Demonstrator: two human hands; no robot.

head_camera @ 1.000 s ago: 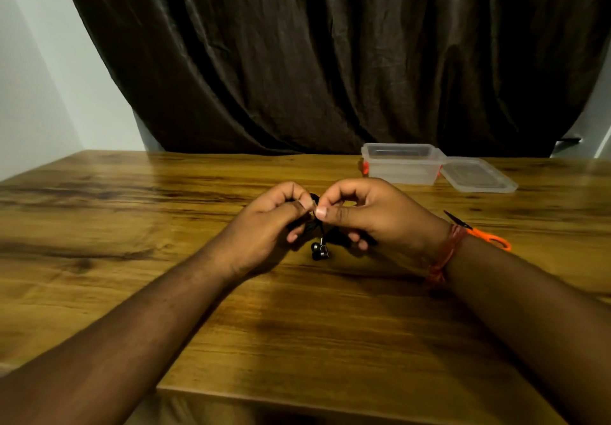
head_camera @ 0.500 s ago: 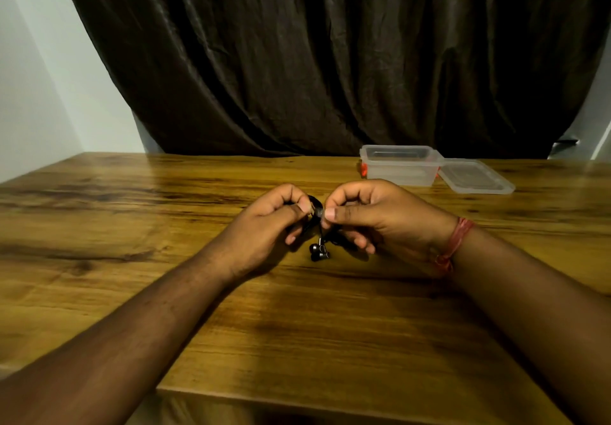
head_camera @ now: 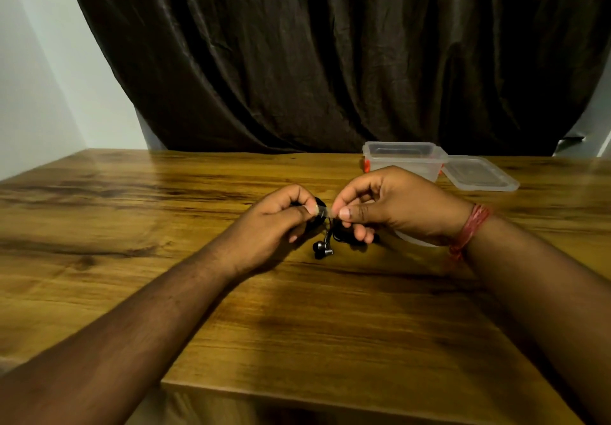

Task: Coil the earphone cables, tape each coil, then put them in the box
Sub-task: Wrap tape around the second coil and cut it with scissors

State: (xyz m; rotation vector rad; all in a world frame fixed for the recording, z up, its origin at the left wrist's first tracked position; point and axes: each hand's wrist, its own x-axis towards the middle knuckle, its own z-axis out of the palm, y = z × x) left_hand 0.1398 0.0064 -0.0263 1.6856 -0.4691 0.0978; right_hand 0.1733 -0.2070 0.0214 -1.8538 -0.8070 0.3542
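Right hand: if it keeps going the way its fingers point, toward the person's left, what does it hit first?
The right hand would likely meet the left hand first: their thumbs nearly touch across the tape strip and earphone coil. Depth is unclear.

Between my pinching fingers I hold the coiled black earphone cable [head_camera: 334, 231] with clear tape [head_camera: 322, 213], 2 earbuds [head_camera: 322, 248] dangling; the clear box [head_camera: 401, 160] sits open behind.
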